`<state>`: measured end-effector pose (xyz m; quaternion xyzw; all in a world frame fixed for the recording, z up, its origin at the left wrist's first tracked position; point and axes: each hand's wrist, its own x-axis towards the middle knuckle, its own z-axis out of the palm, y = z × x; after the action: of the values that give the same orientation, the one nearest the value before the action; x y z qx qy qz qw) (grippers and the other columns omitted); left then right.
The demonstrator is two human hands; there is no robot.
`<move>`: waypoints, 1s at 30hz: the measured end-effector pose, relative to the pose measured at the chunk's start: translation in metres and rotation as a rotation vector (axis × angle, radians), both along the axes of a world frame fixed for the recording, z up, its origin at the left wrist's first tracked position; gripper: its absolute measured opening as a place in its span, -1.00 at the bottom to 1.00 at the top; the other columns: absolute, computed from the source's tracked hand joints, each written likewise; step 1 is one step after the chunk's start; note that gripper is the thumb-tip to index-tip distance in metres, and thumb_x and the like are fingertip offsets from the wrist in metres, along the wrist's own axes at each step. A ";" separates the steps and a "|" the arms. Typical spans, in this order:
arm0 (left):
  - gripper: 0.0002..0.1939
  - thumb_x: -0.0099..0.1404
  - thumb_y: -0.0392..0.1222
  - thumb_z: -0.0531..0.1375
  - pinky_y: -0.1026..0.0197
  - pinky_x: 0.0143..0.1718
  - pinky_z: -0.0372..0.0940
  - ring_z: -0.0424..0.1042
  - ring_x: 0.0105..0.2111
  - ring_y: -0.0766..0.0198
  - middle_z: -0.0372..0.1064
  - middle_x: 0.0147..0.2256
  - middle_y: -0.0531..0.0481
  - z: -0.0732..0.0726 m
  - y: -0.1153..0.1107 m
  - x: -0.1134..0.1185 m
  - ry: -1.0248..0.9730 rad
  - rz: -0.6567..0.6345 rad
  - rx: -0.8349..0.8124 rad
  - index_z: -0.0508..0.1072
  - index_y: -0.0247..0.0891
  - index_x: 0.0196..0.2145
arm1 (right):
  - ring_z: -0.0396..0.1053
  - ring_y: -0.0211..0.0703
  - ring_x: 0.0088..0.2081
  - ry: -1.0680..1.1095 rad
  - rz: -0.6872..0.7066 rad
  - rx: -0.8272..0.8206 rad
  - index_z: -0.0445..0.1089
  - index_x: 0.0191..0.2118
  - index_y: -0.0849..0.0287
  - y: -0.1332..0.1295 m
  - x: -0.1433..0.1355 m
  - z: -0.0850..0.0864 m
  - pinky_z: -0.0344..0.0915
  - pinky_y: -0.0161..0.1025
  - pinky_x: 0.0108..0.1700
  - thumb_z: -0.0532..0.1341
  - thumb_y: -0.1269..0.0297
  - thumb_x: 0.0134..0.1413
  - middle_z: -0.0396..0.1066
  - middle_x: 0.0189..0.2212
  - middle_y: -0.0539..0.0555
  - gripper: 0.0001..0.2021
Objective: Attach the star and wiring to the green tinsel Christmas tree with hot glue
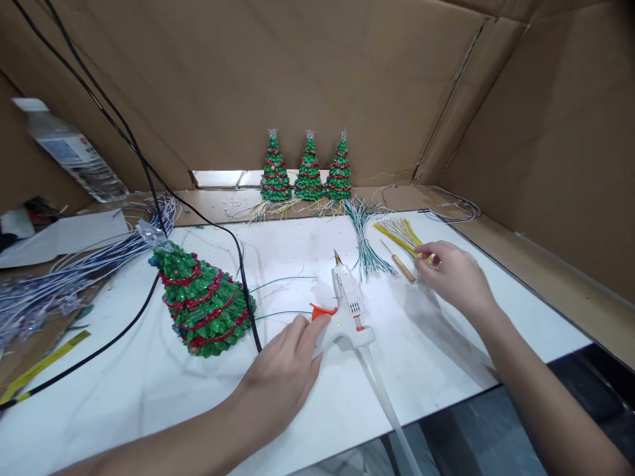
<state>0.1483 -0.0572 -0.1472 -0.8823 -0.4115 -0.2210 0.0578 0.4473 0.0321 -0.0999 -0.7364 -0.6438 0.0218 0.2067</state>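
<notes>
The left hand (pixel 282 367) grasped the glue gun (pixel 347 297), the right hand (pixel 454 274) pinched the yellow wires (pixel 399 233), and the large tree (pixel 208 301) lay tilted at left; its loose green wires (pixel 285 312) could have snagged or scorched if the hot nozzle (pixel 337 256) swung across them.

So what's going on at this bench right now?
The left hand grips the handle of a white hot glue gun with a clear glue stick in its back. The right hand is at the end of a bundle of yellow wires, beside a wooden-handled awl. A larger-looking green tree lies tilted at the left, with thin wires at its base. Three more trees stand upright at the back, by the cardboard wall.
</notes>
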 end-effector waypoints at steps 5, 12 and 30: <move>-0.58 0.37 -0.32 -0.07 0.13 -0.28 0.43 0.42 -0.25 0.16 0.32 -0.18 -0.17 0.000 0.001 -0.001 0.005 -0.013 -0.010 0.09 -0.33 0.17 | 0.36 0.11 -0.26 -0.170 -0.129 -0.151 0.43 -0.18 0.22 -0.003 0.038 -0.003 0.07 -0.17 -0.39 0.11 0.14 -0.06 0.46 -0.23 0.24 -0.64; -0.52 0.36 -0.33 -0.07 0.10 -0.25 0.42 0.40 -0.22 0.13 0.29 -0.15 -0.16 -0.002 0.001 -0.002 -0.036 -0.035 -0.090 -0.02 -0.27 0.21 | 0.36 -0.09 -0.35 -0.170 0.029 -0.285 0.39 -0.37 0.17 -0.002 0.067 -0.028 0.14 -0.24 -0.36 0.12 0.15 -0.05 0.43 -0.35 0.16 -0.79; -0.56 0.37 -0.30 -0.05 0.14 -0.23 0.40 0.41 -0.23 0.17 0.29 -0.14 -0.12 0.005 -0.002 -0.002 -0.059 0.004 -0.213 -0.01 -0.23 0.18 | 0.29 -0.16 -0.66 0.043 -0.018 -0.368 0.32 -0.66 0.13 -0.001 0.113 -0.026 0.11 -0.20 -0.52 0.24 0.19 -0.17 0.36 -0.71 0.09 -0.80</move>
<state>0.1467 -0.0590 -0.1419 -0.8757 -0.4359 -0.2020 -0.0481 0.5604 0.0310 -0.1257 -0.7670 -0.6177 0.1531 0.0822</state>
